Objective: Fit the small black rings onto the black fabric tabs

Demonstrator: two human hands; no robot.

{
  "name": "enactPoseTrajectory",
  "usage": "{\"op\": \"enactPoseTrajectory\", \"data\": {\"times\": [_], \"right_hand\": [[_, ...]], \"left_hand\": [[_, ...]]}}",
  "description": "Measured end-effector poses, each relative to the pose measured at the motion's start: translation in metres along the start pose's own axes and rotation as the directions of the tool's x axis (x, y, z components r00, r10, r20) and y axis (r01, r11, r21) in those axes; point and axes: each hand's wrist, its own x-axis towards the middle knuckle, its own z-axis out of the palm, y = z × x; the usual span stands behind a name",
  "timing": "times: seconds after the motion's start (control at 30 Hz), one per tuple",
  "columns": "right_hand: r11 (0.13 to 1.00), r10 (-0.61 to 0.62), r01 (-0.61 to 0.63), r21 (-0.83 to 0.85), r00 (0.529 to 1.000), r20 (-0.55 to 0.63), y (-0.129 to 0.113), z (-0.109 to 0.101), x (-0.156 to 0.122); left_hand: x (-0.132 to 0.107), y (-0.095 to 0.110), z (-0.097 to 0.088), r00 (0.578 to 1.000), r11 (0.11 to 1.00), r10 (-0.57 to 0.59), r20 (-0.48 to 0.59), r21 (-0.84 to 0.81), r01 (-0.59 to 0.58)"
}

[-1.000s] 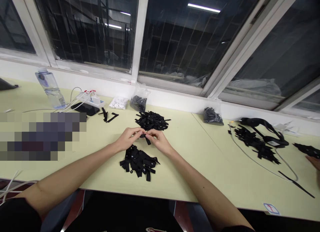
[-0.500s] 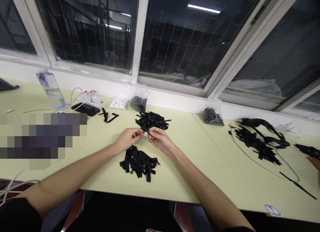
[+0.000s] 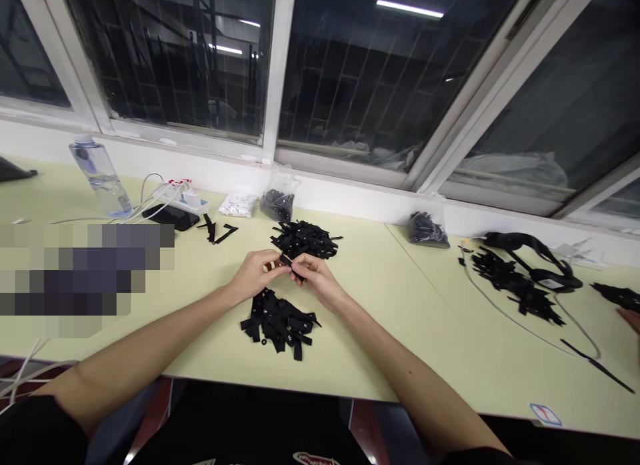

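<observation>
Between my hands is a small black fabric strap [image 3: 286,259], pinched at both ends and partly covered by my fingers. My left hand [image 3: 256,275] grips it from the left with thumb and forefinger. My right hand [image 3: 320,278] closes on its right side. Just below them lies a loose pile of black fabric straps [image 3: 280,323], a few with small white marks like letters. A small black ring [image 3: 264,342] rests at that pile's lower edge. Beyond my hands, a second heap of thin black strips [image 3: 306,238] spreads on the table.
Along the window stand a water bottle [image 3: 103,178], power strip [image 3: 180,198], phone [image 3: 171,216], bag of white pieces [image 3: 237,205] and two bags of black pieces [image 3: 278,203] [image 3: 428,229]. To the right are a headset-like strap [image 3: 537,258], a cable and another person's hand [image 3: 629,318].
My left fingers have moved in closer to my right, now pinching the strap. The strap has turned and shows less of its flat face. The piles look the same.
</observation>
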Motion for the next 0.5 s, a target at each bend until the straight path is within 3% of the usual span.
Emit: {"op": "enactPoseTrajectory", "data": {"times": [0.27,0.5], "right_hand": [[0.976,-0.075,0.072,-0.207,0.997,-0.007,0.0004,-0.0009,-0.0001],[0.833,-0.207,0.166,-0.528,0.978,-0.02,-0.0005,-0.0026,-0.0015]], "left_hand": [[0.0004,0.0009,-0.0003,1.0,1.0,-0.005,0.018,0.003,0.005],[-0.0011,-0.0017,0.0022,0.998,0.999,-0.045,0.037,-0.007,0.045]]}}
